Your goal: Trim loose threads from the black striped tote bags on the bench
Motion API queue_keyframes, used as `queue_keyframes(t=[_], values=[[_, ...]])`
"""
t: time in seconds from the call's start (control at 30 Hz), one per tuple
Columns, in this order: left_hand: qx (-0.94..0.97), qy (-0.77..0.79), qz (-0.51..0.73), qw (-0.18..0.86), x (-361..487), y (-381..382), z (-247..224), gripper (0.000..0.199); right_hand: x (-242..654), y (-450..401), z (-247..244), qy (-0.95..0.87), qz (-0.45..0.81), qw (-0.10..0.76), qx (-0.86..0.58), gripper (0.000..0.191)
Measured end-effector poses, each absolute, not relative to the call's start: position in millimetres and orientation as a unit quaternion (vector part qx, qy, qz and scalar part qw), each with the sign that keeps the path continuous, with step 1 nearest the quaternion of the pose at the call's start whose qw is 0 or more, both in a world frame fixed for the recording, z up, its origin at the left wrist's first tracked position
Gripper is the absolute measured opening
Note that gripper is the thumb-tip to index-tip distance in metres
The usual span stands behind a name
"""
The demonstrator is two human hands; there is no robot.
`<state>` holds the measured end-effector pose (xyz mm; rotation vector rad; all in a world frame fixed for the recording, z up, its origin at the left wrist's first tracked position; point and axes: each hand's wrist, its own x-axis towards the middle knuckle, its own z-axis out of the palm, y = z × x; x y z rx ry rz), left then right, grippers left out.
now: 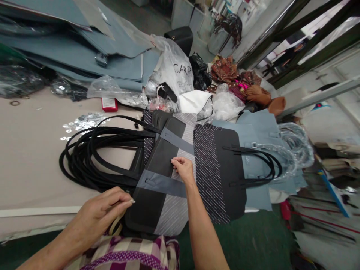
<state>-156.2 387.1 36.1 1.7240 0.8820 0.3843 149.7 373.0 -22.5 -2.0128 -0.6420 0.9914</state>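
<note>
A stack of black bag panels (153, 159) with grey diagonal-patterned lining (176, 210) lies in front of me, its long black handles (92, 157) looping off to the left. Two grey strips (160, 182) cross the top panel, each with a small slot-shaped mark near the handle ends. My right hand (184, 168) is over the panel between the strips, thumb and forefinger pinched; anything between them is too small to name. At the stack's near left edge, my left hand (109, 206) is closed in a pinch, with a tiny pale bit at the fingertips that I cannot make out.
Right of the stack lies another black panel (232, 168) with handles, over blue-grey pieces (258, 129) with plastic-wrapped handles. Small shiny discs (84, 123) are scattered at left. Behind are a red box (109, 104), plastic bags (174, 63) and blue-grey sheets (112, 71).
</note>
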Motion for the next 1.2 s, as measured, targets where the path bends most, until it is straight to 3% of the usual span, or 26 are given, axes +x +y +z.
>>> queue_keyframes(t=[0.23,0.43,0.57,0.73,0.83,0.97,1.07,1.2], values=[[0.712,0.402,0.169,0.55,-170,387,39,0.031,171,372,-14,-0.342,0.297,0.297,-0.841,0.038],[0.735,0.408,0.185,0.509,-179,382,49,0.028,99,354,22,-0.493,0.244,0.312,-0.775,0.024],[0.763,0.38,0.221,0.474,-178,377,57,0.022,35,354,29,-0.641,0.166,0.197,-0.723,0.04],[0.779,0.349,0.247,0.459,-179,366,52,0.018,20,363,29,-0.674,0.133,0.105,-0.719,0.014],[0.771,0.359,0.257,0.459,-177,357,43,0.021,23,364,35,-0.683,0.129,0.09,-0.713,0.019],[0.764,0.356,0.271,0.465,-167,347,37,0.026,15,369,44,-0.683,0.159,0.024,-0.713,0.042],[0.774,0.343,0.255,0.467,-159,343,41,0.024,10,373,48,-0.682,0.184,-0.007,-0.708,0.044],[0.778,0.34,0.258,0.461,-152,336,49,0.021,21,366,59,-0.699,0.182,0.017,-0.691,0.042]])
